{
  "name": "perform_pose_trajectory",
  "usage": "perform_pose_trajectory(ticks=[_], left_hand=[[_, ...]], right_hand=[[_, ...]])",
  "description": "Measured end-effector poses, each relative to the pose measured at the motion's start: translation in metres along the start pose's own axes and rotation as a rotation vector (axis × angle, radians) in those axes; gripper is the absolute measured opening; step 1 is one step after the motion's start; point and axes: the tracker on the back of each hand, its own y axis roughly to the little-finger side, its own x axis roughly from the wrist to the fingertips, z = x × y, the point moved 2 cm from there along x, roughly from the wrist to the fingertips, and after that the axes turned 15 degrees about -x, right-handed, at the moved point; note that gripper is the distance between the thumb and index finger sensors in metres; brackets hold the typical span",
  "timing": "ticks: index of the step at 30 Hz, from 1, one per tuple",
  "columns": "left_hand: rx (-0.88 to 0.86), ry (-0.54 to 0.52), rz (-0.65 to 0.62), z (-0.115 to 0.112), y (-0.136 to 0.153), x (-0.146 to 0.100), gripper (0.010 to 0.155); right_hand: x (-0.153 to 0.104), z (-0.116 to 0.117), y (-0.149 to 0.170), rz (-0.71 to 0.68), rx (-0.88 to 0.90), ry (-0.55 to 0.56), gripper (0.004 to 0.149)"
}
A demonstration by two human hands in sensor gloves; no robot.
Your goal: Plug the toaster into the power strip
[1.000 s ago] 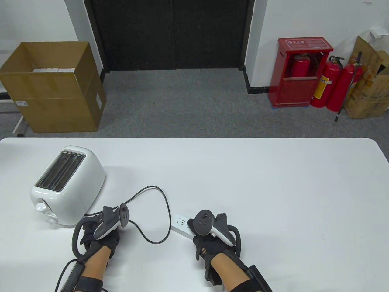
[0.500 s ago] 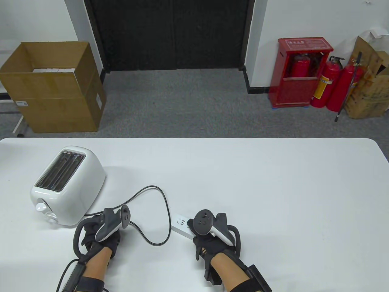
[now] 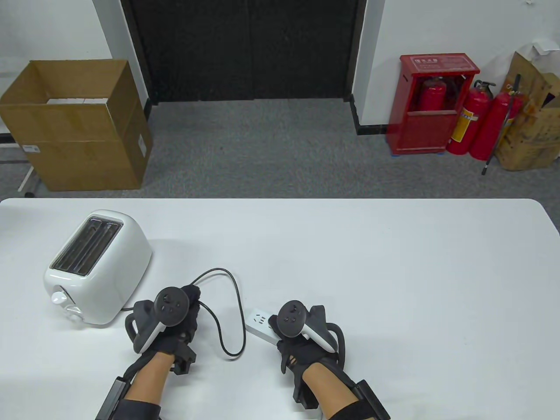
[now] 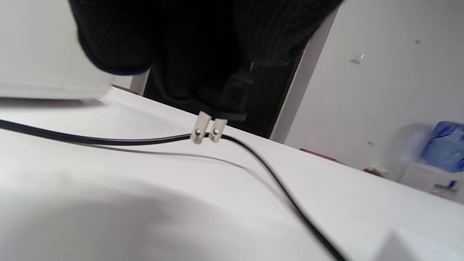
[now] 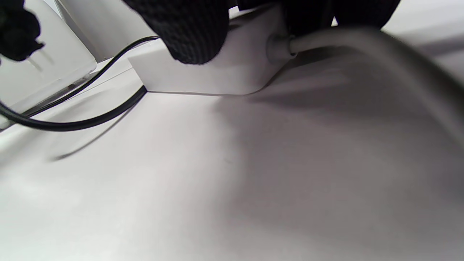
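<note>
Cord [image 3: 227,315] loops between hands: left hand [image 3: 173,326] holds plug [image 4: 232,99], right hand [image 3: 306,345] grips power strip [image 3: 261,324] beside toaster [image 3: 98,267].

- White lettering on top panel of red cabinet [image 3: 432,64]: too small to read.
- Label on cardboard box [image 3: 31,148], front lower left: print illegible.
- Second label on box side: illegible.
- Yellow label on extinguisher [image 3: 466,117]: characters not readable.
- Nothing legible in either wrist view.
</note>
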Motion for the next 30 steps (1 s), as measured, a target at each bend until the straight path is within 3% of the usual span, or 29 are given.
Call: perform_pose_trajectory(ticks=[3, 11, 19, 30], left_hand=[[-0.117, 0.083, -0.014, -0.017, -0.024, 0.006, 0.043], [-0.117, 0.168, -0.071, -0.057, -0.062, 0.01, 0.044], [-0.093, 0.165, -0.085, -0.073, -0.061, 0.007, 0.045], [-0.047, 0.124, -0.124, -0.077, -0.063, 0.007, 0.045]], right_hand=[[0.001, 0.0, -0.001, -0.007, 0.004, 0.001, 0.062], [0.001, 0.0, -0.002, -0.012, -0.002, -0.002, 0.062], [0.002, 0.0, -0.003, -0.016, -0.007, -0.005, 0.062], [0.002, 0.0, -0.004, -0.016, -0.01, -0.006, 0.062]])
